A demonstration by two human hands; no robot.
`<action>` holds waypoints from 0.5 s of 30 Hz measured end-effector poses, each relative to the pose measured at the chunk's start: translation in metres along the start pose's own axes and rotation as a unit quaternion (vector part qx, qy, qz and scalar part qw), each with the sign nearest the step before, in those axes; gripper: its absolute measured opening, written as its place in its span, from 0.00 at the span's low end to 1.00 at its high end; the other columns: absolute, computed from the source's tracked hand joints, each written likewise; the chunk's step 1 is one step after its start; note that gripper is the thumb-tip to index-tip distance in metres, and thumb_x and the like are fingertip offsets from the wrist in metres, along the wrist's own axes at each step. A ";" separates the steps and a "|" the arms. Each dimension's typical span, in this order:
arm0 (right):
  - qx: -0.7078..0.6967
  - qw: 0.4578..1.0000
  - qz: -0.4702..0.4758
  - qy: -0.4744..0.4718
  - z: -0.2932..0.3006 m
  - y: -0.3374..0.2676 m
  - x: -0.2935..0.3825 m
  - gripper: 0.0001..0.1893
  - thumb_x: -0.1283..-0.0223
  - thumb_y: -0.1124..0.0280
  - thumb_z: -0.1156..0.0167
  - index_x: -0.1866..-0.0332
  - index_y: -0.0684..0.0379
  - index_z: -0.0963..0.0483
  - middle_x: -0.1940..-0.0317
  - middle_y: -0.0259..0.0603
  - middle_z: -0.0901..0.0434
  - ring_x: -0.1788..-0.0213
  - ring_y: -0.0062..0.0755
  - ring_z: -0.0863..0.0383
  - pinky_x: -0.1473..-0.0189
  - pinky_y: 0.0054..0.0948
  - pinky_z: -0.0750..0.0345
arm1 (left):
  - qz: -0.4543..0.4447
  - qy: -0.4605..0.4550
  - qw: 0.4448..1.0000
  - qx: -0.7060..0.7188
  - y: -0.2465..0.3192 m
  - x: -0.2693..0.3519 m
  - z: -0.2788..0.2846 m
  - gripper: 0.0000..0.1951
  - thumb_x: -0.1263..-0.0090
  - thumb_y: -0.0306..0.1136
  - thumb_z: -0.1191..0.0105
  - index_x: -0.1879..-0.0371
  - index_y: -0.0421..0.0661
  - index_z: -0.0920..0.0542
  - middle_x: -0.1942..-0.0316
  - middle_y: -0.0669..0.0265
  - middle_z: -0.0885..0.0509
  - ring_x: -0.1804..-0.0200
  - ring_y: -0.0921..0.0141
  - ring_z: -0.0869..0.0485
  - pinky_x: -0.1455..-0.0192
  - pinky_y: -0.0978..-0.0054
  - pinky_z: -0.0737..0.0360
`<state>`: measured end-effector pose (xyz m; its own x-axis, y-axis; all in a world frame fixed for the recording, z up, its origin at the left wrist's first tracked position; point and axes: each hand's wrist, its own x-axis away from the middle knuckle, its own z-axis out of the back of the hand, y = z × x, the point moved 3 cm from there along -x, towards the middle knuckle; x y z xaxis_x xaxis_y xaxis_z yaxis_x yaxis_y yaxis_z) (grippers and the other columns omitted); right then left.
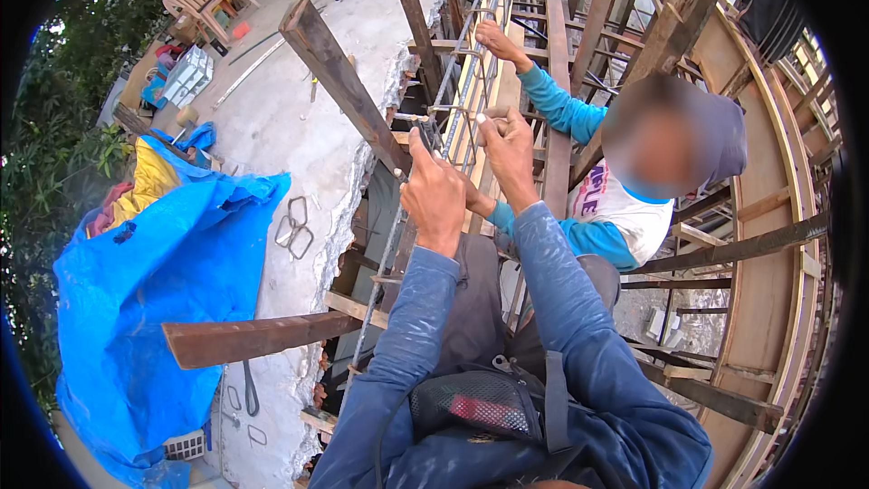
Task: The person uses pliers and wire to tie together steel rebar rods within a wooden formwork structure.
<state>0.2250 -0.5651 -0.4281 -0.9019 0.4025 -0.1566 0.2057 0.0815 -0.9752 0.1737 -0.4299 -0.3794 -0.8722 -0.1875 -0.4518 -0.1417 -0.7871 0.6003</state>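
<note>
Before me a cage of steel reinforcing bars point(453, 115) with square stirrups point(483, 58) runs away between timber boards. Over its near end, my left hand point(434, 200) is closed around a tool whose handle tip shows beside the fingers; a dark part of it shows at the bars, but its kind is unclear. My right hand point(506, 146) is at the right side of the cage with thumb and fingers bent together; whether something thin is between them cannot be told. A co-worker's hand point(499, 44) touches the cage farther off, and their other hand is partly behind my left hand.
A co-worker in a cap point(631, 210) leans in at the right. Rough timber posts point(346, 81) and a plank end point(258, 339) jut up at the left. A broken concrete slab edge point(339, 217) borders a gap. Loose stirrups point(295, 227) and a blue tarp point(176, 265) lie on the slab.
</note>
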 end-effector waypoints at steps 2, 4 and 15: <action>0.028 0.999 0.018 -0.005 -0.017 -0.005 -0.010 0.09 0.38 0.70 0.37 0.60 0.64 0.25 0.81 0.33 0.21 0.80 0.16 0.27 0.75 0.23 0.32 | -0.033 0.022 0.999 0.035 -0.006 0.004 -0.010 0.26 0.34 0.25 0.50 0.36 0.36 0.37 0.56 0.42 0.18 0.60 0.44 0.16 0.58 0.51 0.19; 0.118 0.992 0.048 -0.013 -0.034 -0.009 -0.017 0.09 0.40 0.69 0.36 0.63 0.64 0.24 0.82 0.35 0.21 0.79 0.17 0.26 0.74 0.26 0.29 | -0.065 0.045 0.994 0.070 -0.007 0.007 -0.020 0.31 0.33 0.24 0.52 0.31 0.35 0.44 0.50 0.38 0.21 0.55 0.42 0.18 0.54 0.50 0.20; 0.333 0.937 0.065 -0.076 -0.058 0.028 -0.030 0.08 0.45 0.68 0.36 0.65 0.63 0.22 0.77 0.48 0.17 0.71 0.44 0.16 0.65 0.40 0.23 | 0.076 -0.027 0.986 0.144 -0.047 0.033 -0.079 0.23 0.34 0.20 0.55 0.38 0.28 0.37 0.61 0.36 0.19 0.57 0.42 0.19 0.53 0.49 0.25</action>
<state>0.2802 -0.5224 -0.4416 -0.9401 0.2302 -0.2516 0.0802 -0.5678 -0.8193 0.1886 -0.4453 -0.4743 -0.9165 -0.2517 -0.3110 -0.1280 -0.5521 0.8239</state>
